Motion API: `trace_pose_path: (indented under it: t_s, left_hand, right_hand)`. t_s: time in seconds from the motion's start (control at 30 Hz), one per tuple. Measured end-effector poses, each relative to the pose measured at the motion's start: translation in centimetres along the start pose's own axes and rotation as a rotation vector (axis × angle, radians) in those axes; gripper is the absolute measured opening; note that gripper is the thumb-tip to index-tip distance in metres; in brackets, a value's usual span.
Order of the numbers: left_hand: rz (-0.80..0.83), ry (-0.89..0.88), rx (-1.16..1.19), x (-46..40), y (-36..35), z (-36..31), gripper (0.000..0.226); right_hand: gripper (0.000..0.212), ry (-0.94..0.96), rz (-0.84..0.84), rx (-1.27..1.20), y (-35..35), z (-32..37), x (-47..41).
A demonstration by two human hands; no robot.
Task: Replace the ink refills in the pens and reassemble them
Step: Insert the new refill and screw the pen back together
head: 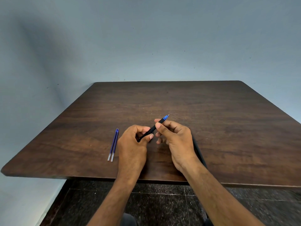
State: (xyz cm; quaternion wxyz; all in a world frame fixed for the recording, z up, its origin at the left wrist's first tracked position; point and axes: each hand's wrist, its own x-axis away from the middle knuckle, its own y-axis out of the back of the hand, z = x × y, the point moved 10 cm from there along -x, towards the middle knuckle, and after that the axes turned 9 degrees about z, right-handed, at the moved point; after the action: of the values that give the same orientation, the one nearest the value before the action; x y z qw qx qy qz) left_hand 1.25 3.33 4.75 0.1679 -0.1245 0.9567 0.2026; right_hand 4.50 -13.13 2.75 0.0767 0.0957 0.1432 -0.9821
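Dark wooden counter (211,128), frame centre: your left hand (133,144) and right hand (175,137) both grip the slim black blue-tipped pen (156,126); two blue ink refills (113,144) lie left.

bare forearms, left hand (132,142), right hand (176,137), no sleeves

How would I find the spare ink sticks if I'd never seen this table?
Start at the brown wooden table and find the left hand. Just left of it, two thin blue refills lie side by side, flat on the wood. Unlike the black pen held in both hands, they are bare, with clear ends.
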Motion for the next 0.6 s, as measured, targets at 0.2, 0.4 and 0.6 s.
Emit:
trace_pose_path:
  t_s: [0.2, 0.4, 0.6]
  left_hand:
    - [0.017, 0.014, 0.009, 0.01, -0.16, 0.08, 0.027]
    - [0.012, 0.014, 0.038, 0.14, -0.17, 0.04, 0.028]
    - [-0.003, 0.032, 0.110, -0.02, 0.03, 0.77, 0.024]
  right_hand:
    - [0.010, 0.001, -0.022, 0.071, 0.37, 0.05, -0.04]
    - [0.011, 0.012, -0.066, 0.068, 0.87, 0.11, -0.06]
    - [0.015, -0.026, -0.069, -0.037, 0.60, -0.45, -0.07]
